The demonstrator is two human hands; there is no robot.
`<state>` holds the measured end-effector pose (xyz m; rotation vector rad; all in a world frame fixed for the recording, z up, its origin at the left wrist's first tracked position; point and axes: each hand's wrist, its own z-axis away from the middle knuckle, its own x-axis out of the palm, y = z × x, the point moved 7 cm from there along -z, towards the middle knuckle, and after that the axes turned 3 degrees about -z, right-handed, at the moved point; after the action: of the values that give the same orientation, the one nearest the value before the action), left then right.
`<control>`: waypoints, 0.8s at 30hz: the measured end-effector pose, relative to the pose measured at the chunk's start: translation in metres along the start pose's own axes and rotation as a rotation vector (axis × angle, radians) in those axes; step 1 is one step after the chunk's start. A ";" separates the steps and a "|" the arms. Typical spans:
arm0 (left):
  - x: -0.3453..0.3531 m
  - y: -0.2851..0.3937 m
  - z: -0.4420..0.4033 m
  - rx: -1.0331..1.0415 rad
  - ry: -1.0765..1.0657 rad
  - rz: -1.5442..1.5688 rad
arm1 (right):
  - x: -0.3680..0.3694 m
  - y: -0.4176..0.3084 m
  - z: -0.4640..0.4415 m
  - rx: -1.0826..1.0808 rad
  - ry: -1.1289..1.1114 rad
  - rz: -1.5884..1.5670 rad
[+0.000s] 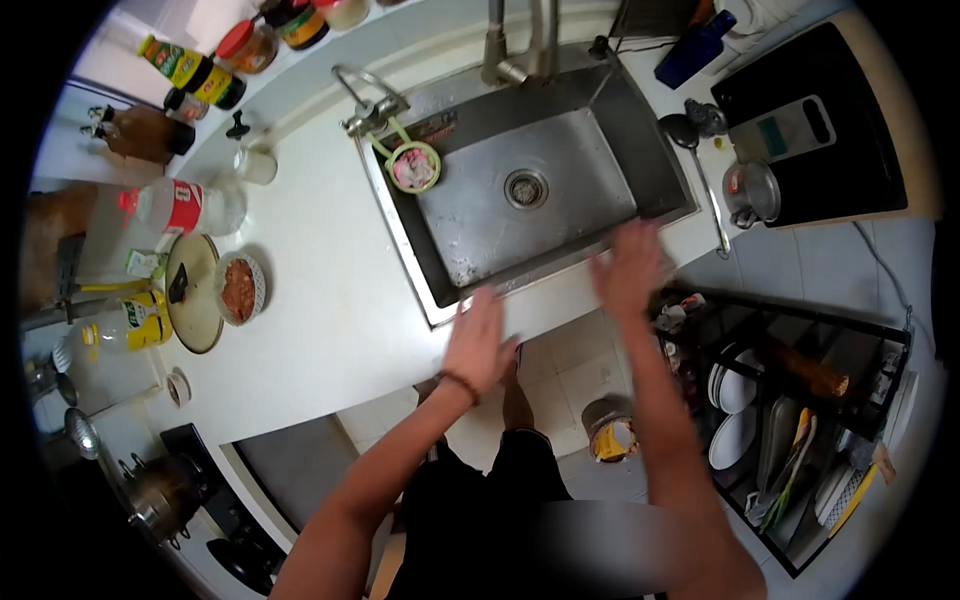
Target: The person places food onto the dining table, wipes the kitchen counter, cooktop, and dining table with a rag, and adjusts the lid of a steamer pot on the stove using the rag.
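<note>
My left hand (476, 342) is at the front edge of the metal sink (600, 170), its fingers stretched out over the near rim; it holds nothing. Farther right, my right hand (630, 272) is slightly blurred, with its fingers extended over the same rim and nothing visible in it. I cannot tell whether either palm touches the edge. Inside the sink's left side hangs a small green strainer (430, 150) with pinkish-white scraps in it. The drain (526, 188) shows in the basin floor, and the faucet (515, 70) stands behind.
On the left counter are a bowl of reddish minced meat (238, 288), a pot lid (205, 325) and bottles (180, 208). A ladle (690, 140) and metal cup (755, 190) lie right of the sink. A dish rack (790, 350) and bin (607, 428) stand below.
</note>
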<state>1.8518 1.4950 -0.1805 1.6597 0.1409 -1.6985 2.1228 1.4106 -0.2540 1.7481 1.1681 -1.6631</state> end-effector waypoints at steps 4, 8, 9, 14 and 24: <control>-0.007 -0.032 0.054 -0.229 0.049 -0.130 | -0.022 -0.175 0.059 -0.223 -0.371 -0.486; -0.007 -0.004 0.072 -0.184 -0.059 -0.131 | -0.045 -0.168 0.057 -0.447 -0.292 -0.586; -0.005 0.007 0.075 -0.159 -0.109 -0.129 | -0.049 -0.144 0.049 -0.524 -0.355 -0.623; -0.002 0.011 0.093 -0.258 -0.047 -0.039 | -0.027 0.058 -0.007 -0.148 0.007 0.041; -0.045 -0.100 0.129 -0.855 -0.322 0.003 | -0.023 -0.280 0.136 -0.601 -0.487 -0.355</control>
<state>1.6845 1.5146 -0.1609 0.7485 0.6098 -1.5517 1.8190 1.4453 -0.1925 0.7528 1.5706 -1.5650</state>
